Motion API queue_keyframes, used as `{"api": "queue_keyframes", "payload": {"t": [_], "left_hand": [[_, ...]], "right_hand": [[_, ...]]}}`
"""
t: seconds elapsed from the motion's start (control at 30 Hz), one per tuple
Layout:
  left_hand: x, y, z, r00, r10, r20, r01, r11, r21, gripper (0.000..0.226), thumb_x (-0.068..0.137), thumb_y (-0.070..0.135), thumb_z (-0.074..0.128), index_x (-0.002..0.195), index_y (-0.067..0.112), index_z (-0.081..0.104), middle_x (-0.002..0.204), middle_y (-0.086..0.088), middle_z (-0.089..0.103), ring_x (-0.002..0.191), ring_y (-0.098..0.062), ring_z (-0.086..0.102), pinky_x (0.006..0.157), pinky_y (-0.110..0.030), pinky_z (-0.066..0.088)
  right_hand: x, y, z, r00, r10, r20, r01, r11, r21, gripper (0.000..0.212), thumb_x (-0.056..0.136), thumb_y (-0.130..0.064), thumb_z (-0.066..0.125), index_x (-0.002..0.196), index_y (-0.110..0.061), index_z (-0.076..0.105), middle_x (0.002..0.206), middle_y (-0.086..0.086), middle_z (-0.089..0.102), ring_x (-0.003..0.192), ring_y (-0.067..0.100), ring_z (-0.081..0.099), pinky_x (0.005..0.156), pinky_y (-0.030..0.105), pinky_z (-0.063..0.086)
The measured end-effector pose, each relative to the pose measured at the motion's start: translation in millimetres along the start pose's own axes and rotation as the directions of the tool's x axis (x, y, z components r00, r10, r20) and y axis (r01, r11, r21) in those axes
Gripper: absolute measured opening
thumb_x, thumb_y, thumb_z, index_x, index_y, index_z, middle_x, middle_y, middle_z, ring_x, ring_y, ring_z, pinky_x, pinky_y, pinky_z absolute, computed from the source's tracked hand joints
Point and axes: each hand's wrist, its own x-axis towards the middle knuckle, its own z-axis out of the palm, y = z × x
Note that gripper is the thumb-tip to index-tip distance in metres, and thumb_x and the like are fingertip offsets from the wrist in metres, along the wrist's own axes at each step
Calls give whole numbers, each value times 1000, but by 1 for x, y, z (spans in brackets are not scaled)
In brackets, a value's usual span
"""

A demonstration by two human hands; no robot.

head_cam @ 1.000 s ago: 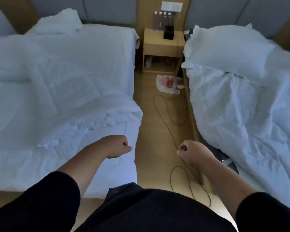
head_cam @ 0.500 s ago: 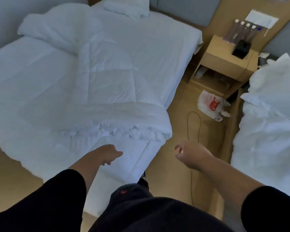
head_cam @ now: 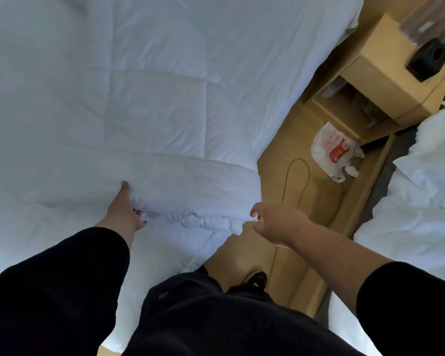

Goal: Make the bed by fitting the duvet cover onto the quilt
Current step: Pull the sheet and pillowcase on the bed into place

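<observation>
Two hands meet the quilt [head_cam: 149,129] on the bed [head_cam: 280,42]: the left hand [head_cam: 123,209] grips its folded near edge, thumb on top, while the right hand [head_cam: 275,222] pinches the corner overhanging the aisle. The fold runs hand to hand; open floor [head_cam: 288,253] lies below the right hand, bare mattress beyond the left.

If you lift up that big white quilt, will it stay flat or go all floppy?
Probably floppy: the quilt already bends over in a soft fold and bunches where the left hand grips it. It looks puffy, so likely light for its size. The corner pinched by the right hand would probably sag.
</observation>
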Motion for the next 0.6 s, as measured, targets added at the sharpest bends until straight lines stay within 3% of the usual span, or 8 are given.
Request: {"api": "queue_keyframes", "payload": {"t": [0.07,0.13,0.23,0.3,0.37,0.43,0.5,0.6], "left_hand": [[-2,-5,3,999,-2,-46,4,1000,31,55,79,75,64,102,25,57,110,8,59,114,-19,54,114,-49,30],[4,-8,0,997,36,-67,-32,998,54,58,81,73,63,110,24,54,112,5,55,108,-20,51,111,-45,35],[23,-12,-6,998,41,38,-34,984,-174,52,84,55,73,123,23,63,122,2,68,111,-24,64,103,-48,47],[19,-8,1,992,127,25,-118,965,-234,36,93,34,69,127,22,65,121,1,69,110,-22,67,92,-40,56],[-9,1,17,970,230,-75,-239,957,-166,33,97,26,63,128,16,64,115,4,64,99,-16,65,81,-28,53],[-49,8,39,909,389,-146,-407,905,-121,25,94,28,68,114,14,66,108,5,64,101,-16,64,85,-26,49],[-99,2,70,823,563,-77,-568,818,-87,19,91,22,72,109,15,68,113,3,69,112,-18,66,97,-31,51],[-169,-21,127,604,797,17,-797,604,1,26,85,29,73,110,21,71,113,9,71,112,-13,66,100,-32,50]], "right_hand": [[13,0,-4,1000,-8,26,8,1000,-4,34,101,-39,48,134,-28,52,129,-4,58,106,17,59,84,31,48],[24,0,-5,998,-21,55,22,999,-27,35,101,-40,48,134,-29,51,129,-5,57,105,16,59,82,29,46],[36,1,-4,994,-50,101,57,996,-67,37,100,-39,49,135,-28,51,131,-5,55,106,16,58,81,28,45],[42,3,-8,991,-77,109,85,994,-72,39,99,-40,51,137,-28,50,131,-4,54,108,16,58,82,29,46],[45,3,-18,988,-109,108,118,990,-74,48,97,-43,54,142,-29,44,136,-5,51,112,16,56,84,30,46],[46,3,-33,983,-174,59,177,983,-41,67,93,-48,60,151,-30,31,147,-2,42,124,20,51,96,34,47],[46,1,-49,961,-272,-44,272,962,11,88,89,-53,64,157,-28,15,157,1,29,138,24,38,109,41,40],[37,-5,-79,890,-407,-206,437,890,131,99,85,-51,68,159,-27,7,160,0,22,143,22,29,115,41,33]]}}
